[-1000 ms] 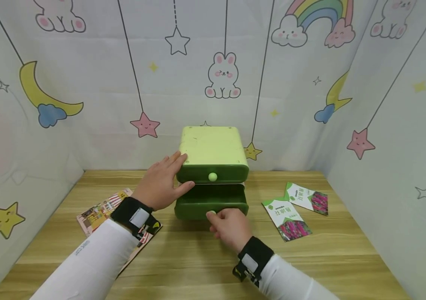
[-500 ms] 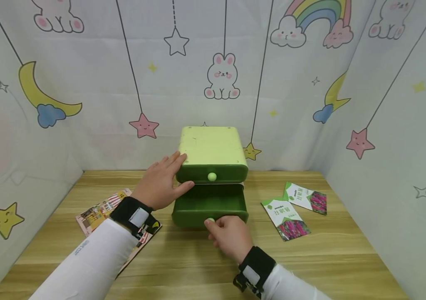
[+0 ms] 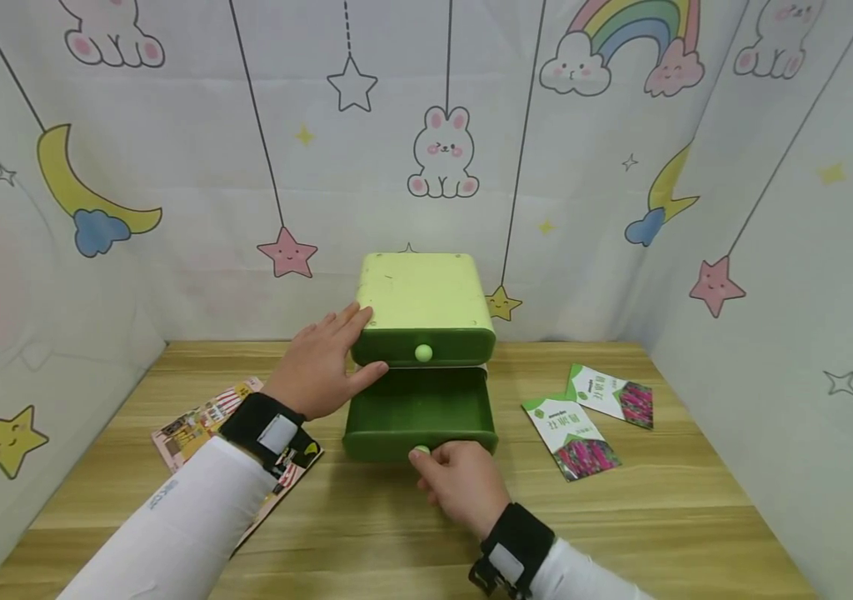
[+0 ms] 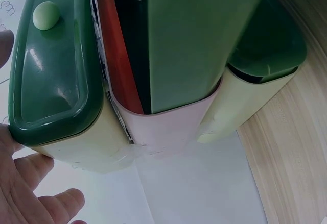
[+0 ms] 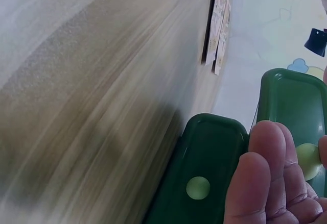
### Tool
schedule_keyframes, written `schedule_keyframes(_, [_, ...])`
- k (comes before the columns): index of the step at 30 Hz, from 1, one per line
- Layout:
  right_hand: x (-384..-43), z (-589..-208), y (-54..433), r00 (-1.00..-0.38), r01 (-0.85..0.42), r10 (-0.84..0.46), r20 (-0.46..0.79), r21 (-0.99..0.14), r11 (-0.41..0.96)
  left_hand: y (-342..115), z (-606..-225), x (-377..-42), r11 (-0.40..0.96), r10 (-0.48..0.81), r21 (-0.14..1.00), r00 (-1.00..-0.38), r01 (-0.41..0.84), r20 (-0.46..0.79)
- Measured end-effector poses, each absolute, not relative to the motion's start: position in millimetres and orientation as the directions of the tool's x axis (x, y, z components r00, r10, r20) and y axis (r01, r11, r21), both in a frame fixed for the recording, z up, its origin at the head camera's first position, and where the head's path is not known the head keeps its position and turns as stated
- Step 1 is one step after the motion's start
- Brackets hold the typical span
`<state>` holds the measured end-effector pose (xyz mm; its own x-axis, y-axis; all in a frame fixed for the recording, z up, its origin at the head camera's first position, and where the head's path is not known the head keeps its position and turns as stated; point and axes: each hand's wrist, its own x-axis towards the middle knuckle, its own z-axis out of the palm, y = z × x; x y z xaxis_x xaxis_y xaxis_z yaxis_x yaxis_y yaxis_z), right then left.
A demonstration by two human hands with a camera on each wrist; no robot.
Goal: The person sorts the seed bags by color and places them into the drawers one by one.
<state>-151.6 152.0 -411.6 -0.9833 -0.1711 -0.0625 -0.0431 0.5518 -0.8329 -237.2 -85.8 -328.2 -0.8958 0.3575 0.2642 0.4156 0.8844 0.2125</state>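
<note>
A small drawer cabinet with a pale yellow top and dark green drawer fronts stands on the table. My left hand rests against its left side, fingers straight along the top edge and thumb by the top drawer. The top drawer is closed. Below it, the middle drawer is pulled out, and no contents show inside. My right hand pinches the round light green knob of this drawer. The bottom drawer, with its own knob, appears in the right wrist view; the head view hides it.
Colourful printed booklets lie at the left, partly under my left wrist. Two seed packets with pink flowers, a nearer packet and a farther packet, lie right of the cabinet. A patterned cloth surrounds the wooden table.
My right hand has drawn the middle drawer farther out toward me, and more of its inside shows. The left hand has stayed in place on the cabinet.
</note>
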Motion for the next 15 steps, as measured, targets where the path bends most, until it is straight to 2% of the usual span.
schedule_keyframes(15, [-144.5, -418.1, 157.6, -0.981, -0.033, -0.180, -0.073, -0.850, 0.526, -82.6, -330.4, -231.9, 0.890, 0.343, 0.212, -0.900, 0.403, 0.268])
